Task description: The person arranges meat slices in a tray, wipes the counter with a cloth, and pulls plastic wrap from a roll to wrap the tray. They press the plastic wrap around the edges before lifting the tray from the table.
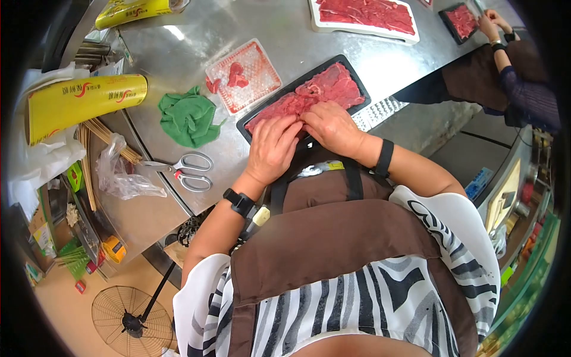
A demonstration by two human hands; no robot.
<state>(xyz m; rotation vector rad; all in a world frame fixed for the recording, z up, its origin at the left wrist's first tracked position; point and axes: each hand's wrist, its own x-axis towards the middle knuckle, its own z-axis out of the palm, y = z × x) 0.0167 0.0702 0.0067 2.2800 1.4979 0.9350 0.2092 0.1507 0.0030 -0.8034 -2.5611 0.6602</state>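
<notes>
A black tray filled with red meat lies at the steel table's front edge. Over its near left part, my left hand has its fingers bent together on the meat. Beside it my right hand presses thumb and fingers together at the meat's near edge, the two hands almost touching at the fingertips. Whatever lies between the fingertips is too small to name. Just behind and left, a clear plastic tray holds a few small meat pieces.
A green cloth and scissors lie left on the steel table. Further left are yellow film rolls and skewers. A white meat tray stands behind. A co-worker's hands hover by another black tray.
</notes>
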